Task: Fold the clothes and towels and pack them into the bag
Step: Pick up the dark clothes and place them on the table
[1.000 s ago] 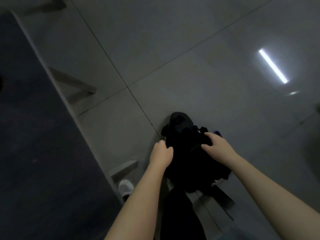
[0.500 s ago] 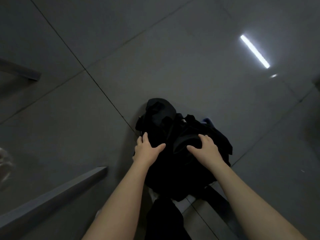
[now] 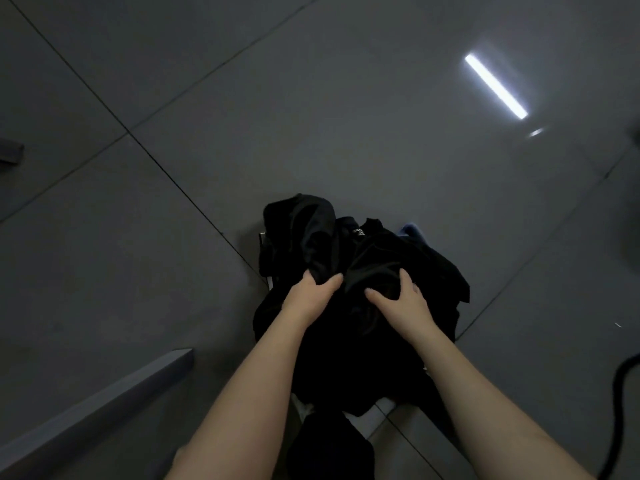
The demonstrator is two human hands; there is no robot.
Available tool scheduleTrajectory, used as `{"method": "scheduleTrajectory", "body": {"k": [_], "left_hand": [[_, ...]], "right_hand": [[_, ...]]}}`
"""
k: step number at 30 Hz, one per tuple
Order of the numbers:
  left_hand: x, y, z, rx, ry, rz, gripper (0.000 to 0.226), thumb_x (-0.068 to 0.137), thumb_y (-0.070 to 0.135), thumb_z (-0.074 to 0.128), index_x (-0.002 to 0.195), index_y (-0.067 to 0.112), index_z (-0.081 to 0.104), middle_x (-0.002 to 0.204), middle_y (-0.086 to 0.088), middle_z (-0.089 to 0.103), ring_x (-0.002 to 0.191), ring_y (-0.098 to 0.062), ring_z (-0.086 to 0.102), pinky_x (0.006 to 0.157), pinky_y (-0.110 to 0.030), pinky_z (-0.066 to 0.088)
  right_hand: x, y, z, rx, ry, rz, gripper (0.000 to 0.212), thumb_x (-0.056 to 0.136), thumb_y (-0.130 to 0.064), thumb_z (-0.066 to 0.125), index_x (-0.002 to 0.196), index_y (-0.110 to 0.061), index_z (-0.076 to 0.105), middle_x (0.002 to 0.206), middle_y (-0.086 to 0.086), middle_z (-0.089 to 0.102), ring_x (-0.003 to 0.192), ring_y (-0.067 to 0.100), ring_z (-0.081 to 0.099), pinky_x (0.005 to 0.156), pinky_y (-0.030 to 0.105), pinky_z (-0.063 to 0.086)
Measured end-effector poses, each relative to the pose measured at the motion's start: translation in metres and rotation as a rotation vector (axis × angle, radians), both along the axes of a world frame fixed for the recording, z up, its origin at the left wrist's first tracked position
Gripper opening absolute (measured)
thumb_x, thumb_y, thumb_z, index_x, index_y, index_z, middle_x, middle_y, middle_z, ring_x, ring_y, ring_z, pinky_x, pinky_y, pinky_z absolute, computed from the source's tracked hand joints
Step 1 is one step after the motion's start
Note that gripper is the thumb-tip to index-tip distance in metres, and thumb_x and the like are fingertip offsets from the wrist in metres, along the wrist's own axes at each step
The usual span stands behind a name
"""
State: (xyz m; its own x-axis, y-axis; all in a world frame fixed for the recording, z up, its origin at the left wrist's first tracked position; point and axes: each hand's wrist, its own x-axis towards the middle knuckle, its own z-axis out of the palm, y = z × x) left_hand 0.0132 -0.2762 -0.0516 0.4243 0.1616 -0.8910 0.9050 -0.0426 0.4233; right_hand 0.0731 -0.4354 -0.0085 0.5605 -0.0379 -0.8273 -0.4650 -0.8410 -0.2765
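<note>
Quick update, half a second on. Moved the left hand [image 3: 308,294] off the outer edge of the black clothes [image 3: 381,251] and in toward the middle, now gripping a raised fold between curled fingers and thumb. Brought the right hand [image 3: 403,299] in too, so nearly thumb to thumb with the left, just a narrow strip of cloth between. Right hand spread, thumb stuck out toward the left hand, pressing down on the heap rather than grabbing it, as far as can be made out in this murk. Outer fingers lost against the dark fabric.

Reads like bunching up the top garment to lift it clear, so sorting rather than folding. Nothing folded yet, going by the crumpled state of everything. No separate bag to point at either: could be under the heap, can't tell. Long way to go on the task.

Clothes directly under both palms, spilling out beyond the fingertips and off to the right of the right hand. Peeking out past the right fingertips, a bit of blue cloth [image 3: 412,229], maybe a towel, too little showing to swear to it.

Versus a full second ago: gone from view, the dark tabletop edge and the white shoe out left of the left arm. Unchanged since the half-second mark, a grey bar [image 3: 104,407] out left of the left forearm against the tiled floor [image 3: 346,116]. Same light streak [image 3: 496,86] way beyond the right hand. Also a black cable [image 3: 618,389] curling off to the right of the right forearm.
</note>
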Motion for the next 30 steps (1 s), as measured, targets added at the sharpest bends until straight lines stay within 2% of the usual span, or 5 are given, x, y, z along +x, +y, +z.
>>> {"method": "scheduleTrajectory", "body": {"k": [5,8,15,21,30], "left_hand": [[0.002,-0.015,-0.005,-0.143,-0.016,-0.038,0.108,0.044,0.087,0.067,0.137,0.037,0.045,0.135,0.006,0.055,0.127,-0.026,0.048,0.109,-0.042,0.037],[0.009,-0.013,0.005,0.232,0.019,-0.286,0.094,0.064,0.071,0.068,0.139,0.024,0.039,0.141,-0.001,0.043,0.135,-0.031,0.031,0.109,-0.044,0.027],[0.014,-0.002,-0.023,0.39,0.136,-0.302,0.131,0.063,0.073,0.067,0.151,0.015,-0.011,0.159,-0.012,-0.003,0.145,-0.036,0.004,0.114,-0.055,0.012],[0.008,-0.012,-0.046,0.152,-0.004,-0.12,0.119,0.063,0.064,0.073,0.151,0.018,0.008,0.152,-0.008,0.03,0.136,-0.032,0.033,0.112,-0.042,0.029],[0.017,-0.047,-0.037,-0.155,-0.122,0.202,0.115,0.036,0.068,0.075,0.137,0.022,0.047,0.13,0.002,0.06,0.121,-0.018,0.055,0.106,-0.037,0.042]], "right_hand": [[0.0,0.008,-0.001,0.116,0.007,-0.072,0.065,0.094,-0.046,0.047,0.15,-0.024,0.023,0.154,0.006,0.028,0.14,0.026,0.028,0.112,0.036,0.025],[0.004,0.006,-0.001,0.13,-0.07,-0.186,0.054,0.097,-0.042,0.043,0.146,-0.021,0.034,0.151,0.002,0.035,0.138,0.023,0.032,0.111,0.036,0.025],[0.023,-0.028,-0.019,-0.311,-0.048,-0.095,0.098,0.077,-0.078,0.043,0.151,-0.029,0.002,0.159,0.007,-0.011,0.145,0.034,-0.005,0.112,0.064,0.008],[0.022,-0.028,-0.048,0.029,0.122,-0.252,0.11,0.069,-0.077,0.052,0.152,-0.028,-0.001,0.158,0.01,0.012,0.14,0.036,0.025,0.114,0.048,0.027],[0.023,-0.016,-0.022,0.19,0.107,-0.289,0.064,0.096,-0.043,0.043,0.15,-0.017,0.022,0.15,0.012,0.035,0.138,0.03,0.032,0.108,0.03,0.025]]}}
